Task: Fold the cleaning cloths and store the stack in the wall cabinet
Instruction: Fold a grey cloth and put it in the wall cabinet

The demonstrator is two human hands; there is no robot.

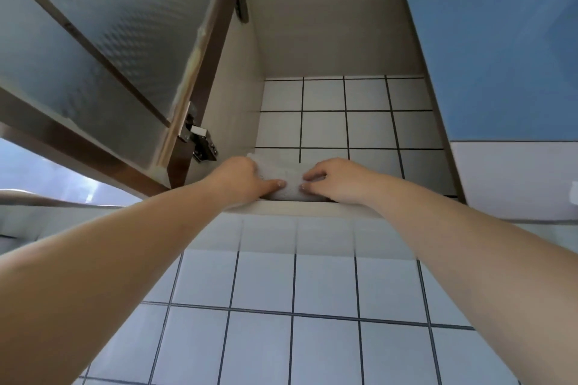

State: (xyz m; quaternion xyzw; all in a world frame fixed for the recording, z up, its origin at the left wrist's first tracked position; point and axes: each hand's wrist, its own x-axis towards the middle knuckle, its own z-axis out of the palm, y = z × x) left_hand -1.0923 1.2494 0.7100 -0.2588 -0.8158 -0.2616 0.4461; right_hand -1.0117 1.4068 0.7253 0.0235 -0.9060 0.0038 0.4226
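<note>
I look up into the open wall cabinet (300, 208), whose back shows white tiles. A folded stack of white cleaning cloths (289, 180) lies on the cabinet floor just behind its front edge. My left hand (242, 178) grips the stack's left side, thumb along the front. My right hand (336, 178) holds its right side with curled fingers on top and thumb at the front. Most of the stack is hidden behind the hands and the cabinet's front edge.
The cabinet's frosted glass door (103, 50) stands open to the left on metal hinges (200, 142). A blue cabinet door (500, 40) is closed on the right. White wall tiles (297, 306) run below the cabinet.
</note>
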